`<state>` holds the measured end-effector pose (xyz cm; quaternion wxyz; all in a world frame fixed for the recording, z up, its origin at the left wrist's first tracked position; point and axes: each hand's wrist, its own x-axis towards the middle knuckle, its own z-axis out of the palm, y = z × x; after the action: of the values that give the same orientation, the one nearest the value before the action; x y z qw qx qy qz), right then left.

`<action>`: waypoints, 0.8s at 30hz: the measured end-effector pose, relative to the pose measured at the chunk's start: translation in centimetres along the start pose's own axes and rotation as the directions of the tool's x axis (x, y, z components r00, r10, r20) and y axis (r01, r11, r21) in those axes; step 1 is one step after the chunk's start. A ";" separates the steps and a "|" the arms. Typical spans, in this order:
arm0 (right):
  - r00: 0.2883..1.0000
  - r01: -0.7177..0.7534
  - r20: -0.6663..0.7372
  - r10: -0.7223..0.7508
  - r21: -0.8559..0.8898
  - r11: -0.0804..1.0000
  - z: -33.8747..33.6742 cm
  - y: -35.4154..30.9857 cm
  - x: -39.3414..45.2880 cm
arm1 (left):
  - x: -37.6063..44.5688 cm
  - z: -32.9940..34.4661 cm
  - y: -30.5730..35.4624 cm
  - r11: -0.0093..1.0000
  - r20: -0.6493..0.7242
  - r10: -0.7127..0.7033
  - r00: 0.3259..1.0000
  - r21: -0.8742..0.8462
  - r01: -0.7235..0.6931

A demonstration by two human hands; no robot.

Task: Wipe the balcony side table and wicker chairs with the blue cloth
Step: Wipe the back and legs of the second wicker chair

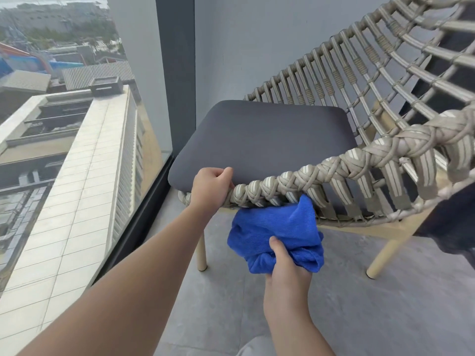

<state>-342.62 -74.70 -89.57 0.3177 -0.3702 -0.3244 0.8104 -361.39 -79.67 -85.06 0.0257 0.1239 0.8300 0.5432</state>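
Observation:
A wicker chair (359, 163) with a braided beige rim and a dark grey seat cushion (262, 140) fills the middle and right of the head view. My left hand (212, 187) grips the front end of the braided armrest, fingers curled over its top beside the cushion. My right hand (285, 271) holds the bunched blue cloth (275, 232) from below. The top of the cloth touches the underside of the braided rim, just right of my left hand. The side table is out of view.
A glass balcony panel (108, 150) with a dark frame runs along the left, close to the chair's front corner. A grey wall (257, 47) stands behind the chair. The chair's light legs (201, 253) rest on grey floor tiles (359, 317).

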 end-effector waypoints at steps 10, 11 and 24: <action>0.913 -0.277 -0.225 0.341 0.273 0.921 -0.8 -3.6 4.3 | -0.2 0.2 0.5 1.000 -0.004 0.005 1.000 0.031 -0.005; 0.922 -0.270 -0.207 0.329 0.269 0.925 -0.3 -4.1 4.5 | -0.2 0.1 0.5 1.000 -0.003 0.006 1.000 0.029 -0.006; 0.976 -0.218 0.024 0.218 0.212 0.953 1.7 -6.1 0.8 | -1.1 0.0 1.7 0.998 -0.020 -0.040 0.999 0.045 0.041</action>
<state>-342.71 -70.94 -84.37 0.2642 -0.3676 -0.1928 0.8706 -360.08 -79.31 -83.64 0.0260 0.1027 0.8448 0.5246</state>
